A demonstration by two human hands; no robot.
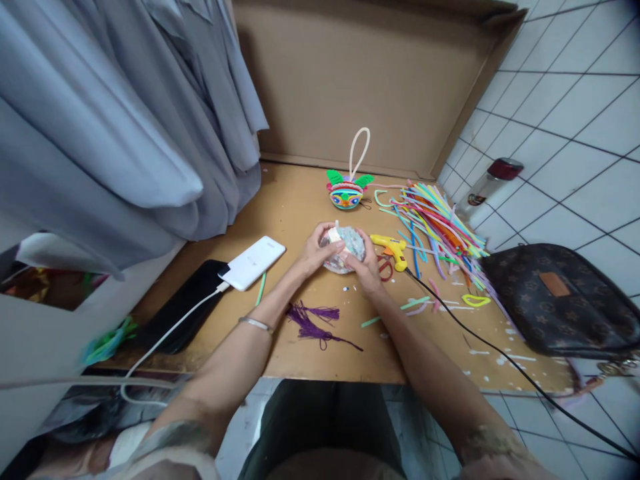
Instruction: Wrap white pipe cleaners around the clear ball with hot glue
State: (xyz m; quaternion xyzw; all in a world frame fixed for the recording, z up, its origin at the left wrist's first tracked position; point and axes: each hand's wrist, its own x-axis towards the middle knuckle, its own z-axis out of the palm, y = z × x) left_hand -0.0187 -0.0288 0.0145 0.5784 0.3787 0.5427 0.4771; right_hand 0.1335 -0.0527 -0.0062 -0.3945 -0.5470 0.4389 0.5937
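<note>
- Left hand and right hand hold one round pale ball between them, over the near-middle of the wooden tabletop.
- Grip: fingers of both hands curl around the ball's sides, thumbs pressed on its front face; white patch near the thumbs. Exact material can't be told.
- Left wrist has a metal bangle.
- Yellow glue gun just beside the right hand, black cord running toward the near right; red-handled scissors partly under it.
- Purple tassels lie on the near side of the ball, between the forearms.
- Colorful face ornament with green ears and a white loop sits beyond the ball.
- Pile of multicolored fuzzy sticks on the right; loose ones scattered nearer the edge.
- Brown patterned bag at far right, clear jar with dark red lid behind it.
- White device with cable at left, overlapping a black slab.
- Cardboard panel stands at the back.
</note>
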